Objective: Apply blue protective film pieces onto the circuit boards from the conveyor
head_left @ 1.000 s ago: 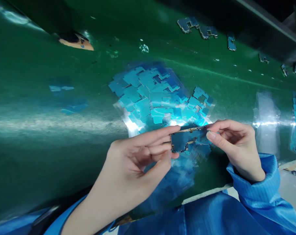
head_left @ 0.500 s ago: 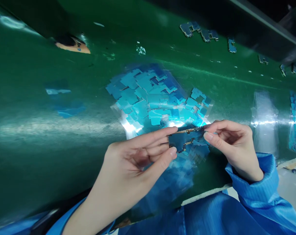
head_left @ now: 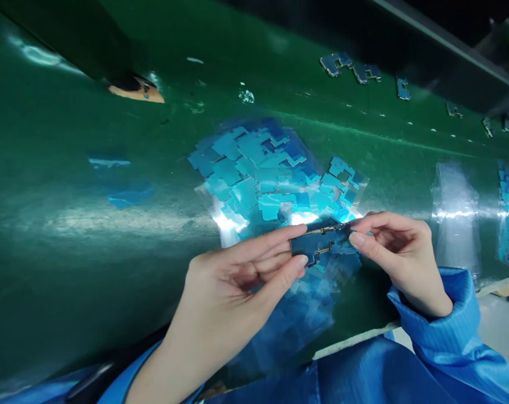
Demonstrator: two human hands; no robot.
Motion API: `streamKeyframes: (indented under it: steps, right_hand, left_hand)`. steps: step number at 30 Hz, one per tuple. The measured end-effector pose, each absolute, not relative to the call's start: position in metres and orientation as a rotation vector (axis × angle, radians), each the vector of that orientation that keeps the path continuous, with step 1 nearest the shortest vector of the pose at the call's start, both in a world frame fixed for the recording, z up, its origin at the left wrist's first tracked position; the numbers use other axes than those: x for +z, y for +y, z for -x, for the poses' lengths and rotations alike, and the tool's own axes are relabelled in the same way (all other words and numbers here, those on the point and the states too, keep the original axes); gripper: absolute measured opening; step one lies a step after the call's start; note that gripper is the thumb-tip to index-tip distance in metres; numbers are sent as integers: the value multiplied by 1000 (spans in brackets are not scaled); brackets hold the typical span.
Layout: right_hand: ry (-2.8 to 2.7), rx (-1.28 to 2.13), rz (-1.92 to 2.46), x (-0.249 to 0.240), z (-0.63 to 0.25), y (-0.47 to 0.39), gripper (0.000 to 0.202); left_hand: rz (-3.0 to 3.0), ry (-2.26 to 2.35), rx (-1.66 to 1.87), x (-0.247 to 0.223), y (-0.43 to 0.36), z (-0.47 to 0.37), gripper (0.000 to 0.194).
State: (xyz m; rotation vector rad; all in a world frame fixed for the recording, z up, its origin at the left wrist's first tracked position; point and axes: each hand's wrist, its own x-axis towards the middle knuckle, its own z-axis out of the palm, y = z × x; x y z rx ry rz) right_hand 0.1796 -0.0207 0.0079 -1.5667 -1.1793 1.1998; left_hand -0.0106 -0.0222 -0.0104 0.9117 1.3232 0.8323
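A thin dark circuit board [head_left: 311, 247] with an irregular, notched outline is held up between my two hands. My left hand [head_left: 246, 278] grips its left end, thumb on the lower edge and index finger along the upper edge. At the board's right end, my right hand [head_left: 393, 252] pinches the corner between thumb and fingertips. Just beyond lies a pile of blue film pieces [head_left: 246, 168] on clear sheets, cut in stepped shapes. More blue film sheets [head_left: 296, 314] show below the board, partly hidden by my left hand.
On the green work surface [head_left: 47, 252], several small circuit boards [head_left: 336, 64] lie along the far side. A clear film strip [head_left: 454, 213] and another blue film sheet [head_left: 508, 213] are at the right. A dark post [head_left: 86, 39] stands at the upper left; loose blue film scraps [head_left: 130, 196] lie nearer.
The view has shifted slightly, so the background sits a little lower and further right. Both hands keep their hold on the circuit board, which is nearly unchanged in position.
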Motion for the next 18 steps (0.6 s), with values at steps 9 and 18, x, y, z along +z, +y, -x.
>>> streamKeyframes:
  steps: [9,18]
  right_hand:
    - [-1198,1160,1548,6,-177,-21,15]
    - [-1306,1049,1523,-1,-177,-25,10]
  left_hand:
    - [-878,1359,880,-10,-22,8,25]
    - [-920,1432,906,-11,-22,8,31]
